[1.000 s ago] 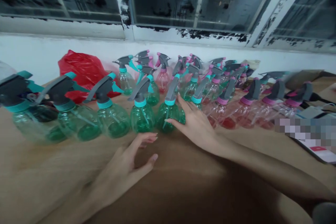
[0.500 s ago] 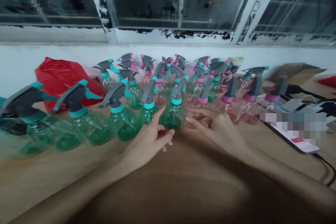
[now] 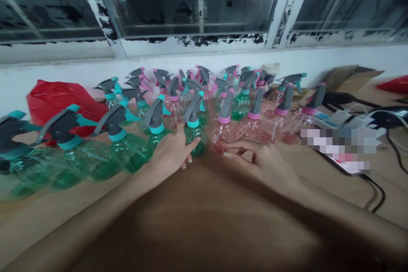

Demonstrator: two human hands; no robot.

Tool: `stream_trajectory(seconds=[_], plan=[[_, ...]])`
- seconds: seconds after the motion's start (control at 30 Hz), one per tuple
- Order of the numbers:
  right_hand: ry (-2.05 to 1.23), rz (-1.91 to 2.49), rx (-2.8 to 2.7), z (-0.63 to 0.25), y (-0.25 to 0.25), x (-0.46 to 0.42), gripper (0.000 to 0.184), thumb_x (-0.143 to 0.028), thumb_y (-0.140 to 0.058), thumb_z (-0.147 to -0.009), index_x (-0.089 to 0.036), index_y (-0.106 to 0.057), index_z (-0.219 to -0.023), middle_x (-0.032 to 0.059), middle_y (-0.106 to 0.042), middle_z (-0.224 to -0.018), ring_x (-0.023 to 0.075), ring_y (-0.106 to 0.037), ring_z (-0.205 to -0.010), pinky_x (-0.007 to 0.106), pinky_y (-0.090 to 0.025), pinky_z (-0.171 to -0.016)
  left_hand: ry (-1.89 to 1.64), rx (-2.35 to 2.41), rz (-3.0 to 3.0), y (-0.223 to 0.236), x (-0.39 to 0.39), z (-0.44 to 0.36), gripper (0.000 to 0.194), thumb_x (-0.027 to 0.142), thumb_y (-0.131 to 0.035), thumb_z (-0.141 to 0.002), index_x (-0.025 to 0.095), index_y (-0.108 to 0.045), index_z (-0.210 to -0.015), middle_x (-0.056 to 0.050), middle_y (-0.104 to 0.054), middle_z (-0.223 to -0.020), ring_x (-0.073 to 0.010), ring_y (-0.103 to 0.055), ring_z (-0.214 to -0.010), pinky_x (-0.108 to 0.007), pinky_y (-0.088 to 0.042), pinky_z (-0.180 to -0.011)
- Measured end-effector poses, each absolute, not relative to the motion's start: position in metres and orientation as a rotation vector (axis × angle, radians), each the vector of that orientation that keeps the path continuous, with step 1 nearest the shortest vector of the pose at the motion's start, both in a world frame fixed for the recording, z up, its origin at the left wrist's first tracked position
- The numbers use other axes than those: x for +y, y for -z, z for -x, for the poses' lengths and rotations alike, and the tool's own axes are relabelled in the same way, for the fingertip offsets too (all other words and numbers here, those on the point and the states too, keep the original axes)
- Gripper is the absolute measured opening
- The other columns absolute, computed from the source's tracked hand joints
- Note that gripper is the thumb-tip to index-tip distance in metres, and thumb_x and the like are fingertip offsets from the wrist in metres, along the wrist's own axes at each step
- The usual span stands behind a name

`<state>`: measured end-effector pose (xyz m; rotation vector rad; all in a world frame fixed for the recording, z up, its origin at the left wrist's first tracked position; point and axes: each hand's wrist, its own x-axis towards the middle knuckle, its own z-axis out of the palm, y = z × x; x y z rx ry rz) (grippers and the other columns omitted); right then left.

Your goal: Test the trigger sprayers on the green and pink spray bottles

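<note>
Beside loosely spread hands (image 3: pixel 169 149), translucent green and pink spray bottles (image 3: pixel 222 131), grey-topped.

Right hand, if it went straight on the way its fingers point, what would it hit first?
The right hand would probably meet the leftmost front-row spray bottle with a pink collar, low on its body; depth is unclear, so it may already be touching.
</note>
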<state>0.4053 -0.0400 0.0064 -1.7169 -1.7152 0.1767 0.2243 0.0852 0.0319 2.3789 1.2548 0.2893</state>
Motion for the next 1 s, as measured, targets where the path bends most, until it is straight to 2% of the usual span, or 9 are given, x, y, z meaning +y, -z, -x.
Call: stream_trajectory(seconds=[0.17, 0.37, 0.47, 0.6, 0.7, 0.87, 1.0], plan=[[-0.221, 1.696, -1.734, -0.406, 0.000, -0.040, 0.019, -0.036, -0.055, -0.084, -0.026, -0.065, -0.097, -0.0025, -0.071, -0.086, 0.0152, -0.065, -0.066, 0.029, -0.050, -0.062, -0.210, 1.286, -2.485, -0.039, 0.073, -0.223, 0.056, 0.050, -0.041, -0.085, 0.007, -0.039, -0.121, -0.001, -0.064, -0.050, -0.0185, -0.059, -0.040, -0.025, -0.039, -0.042], [-0.208, 1.660, -1.798, -0.396, 0.009, -0.038, 0.028, -0.044, -0.055, -0.083, -0.025, -0.061, -0.102, 0.0007, -0.070, -0.093, 0.0205, -0.067, -0.078, 0.035, -0.052, -0.069, -0.165, 1.335, -2.549, -0.040, 0.046, -0.210, 0.053, 0.051, -0.040, -0.086, 0.009, -0.041, -0.117, 0.000, -0.063, -0.050, -0.0185, -0.058, -0.039, -0.026, -0.037, -0.043], [-0.203, 1.627, -1.825, -0.388, 0.013, -0.037, 0.046, -0.051, -0.058, -0.078, -0.023, -0.053, -0.114, 0.0046, -0.067, -0.106, 0.0250, -0.063, -0.094, 0.041, -0.051, -0.080, -0.126, 1.347, -2.631, -0.038, 0.031, -0.202, 0.051, 0.056, -0.037, -0.085, 0.012, -0.047, -0.110, -0.001, -0.062, -0.049, -0.0202, -0.058, -0.041, -0.026, -0.034, -0.041], [-0.323, 1.528, -1.881, -0.375, 0.022, -0.038, 0.078, -0.057, -0.064, -0.068, -0.023, -0.035, -0.132, 0.0092, -0.052, -0.129, 0.0286, -0.053, -0.113, 0.046, -0.047, -0.088, -0.147, 1.340, -2.712, -0.036, 0.016, -0.191, 0.051, 0.058, -0.037, -0.085, 0.014, -0.048, -0.108, -0.002, -0.064, -0.056, -0.0228, -0.060, -0.047, -0.027, -0.032, -0.042], [-0.429, 1.449, -1.866, -0.364, 0.031, -0.040, 0.092, -0.058, -0.067, -0.063, -0.023, -0.025, -0.136, 0.0115, -0.045, -0.135, 0.0295, -0.043, -0.122, 0.048, -0.043, -0.094, -0.145, 1.369, -2.713, -0.036, 0.009, -0.186, 0.052, 0.058, -0.038, -0.085, 0.013, -0.047, -0.109, -0.003, -0.064, -0.058, -0.0238, -0.061, -0.049, -0.028, -0.034, -0.043], [-0.410, 1.308, -1.797, -0.351, 0.044, -0.039, 0.084, -0.049, -0.068, -0.068, -0.021, -0.025, -0.134, 0.0119, -0.043, -0.134, 0.0254, -0.042, -0.123, 0.046, -0.039, -0.099, -0.157, 1.383, -2.684, -0.038, 0.004, -0.182, 0.052, 0.059, -0.035, -0.085, 0.015, -0.050, -0.109, -0.001, -0.061, -0.054, -0.0232, -0.058, -0.044, -0.030, -0.033, -0.044], [-0.368, 1.316, -1.803, -0.348, 0.047, -0.037, 0.075, -0.043, -0.066, -0.072, -0.019, -0.027, -0.132, 0.0134, -0.044, -0.133, 0.0263, -0.042, -0.122, 0.047, -0.038, -0.098, -0.238, 1.395, -2.697, -0.041, 0.007, -0.177, 0.049, 0.061, -0.033, -0.085, 0.019, -0.054, -0.095, 0.000, -0.060, -0.055, -0.0209, -0.056, -0.043, -0.029, -0.032, -0.044]])
